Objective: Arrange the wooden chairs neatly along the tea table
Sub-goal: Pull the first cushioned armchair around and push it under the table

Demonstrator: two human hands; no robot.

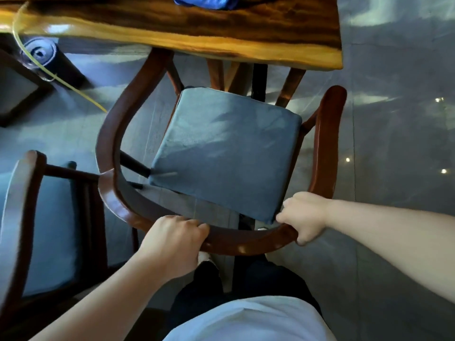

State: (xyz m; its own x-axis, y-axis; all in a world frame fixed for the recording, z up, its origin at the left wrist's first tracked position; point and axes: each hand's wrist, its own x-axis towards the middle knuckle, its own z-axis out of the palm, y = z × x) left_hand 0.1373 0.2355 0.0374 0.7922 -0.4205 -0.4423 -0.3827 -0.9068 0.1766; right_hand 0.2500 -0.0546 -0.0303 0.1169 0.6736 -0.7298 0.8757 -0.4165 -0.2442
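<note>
I am gripping the curved back rail of the chair [325,143] with both hands: left hand [172,244] and right hand [304,217] clamped on it. Its blue cushion [221,148] is facing the bench [197,33]; the armrest tips are reaching under the bench edge. A second chair [22,217] is standing just left.

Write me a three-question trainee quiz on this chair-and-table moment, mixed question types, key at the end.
1. True or false: both hands grip the curved back rail of the wooden armchair.
2. Multiple choice: the blue seat cushion sits (a) square on the seat, (b) skewed, its near corner by the right hand, (c) on the floor.
3. Short answer: what lies on the tea table at the picture's top edge?

Key
1. True; the left hand and right hand both wrap the rail.
2. b
3. A blue cloth.
</note>
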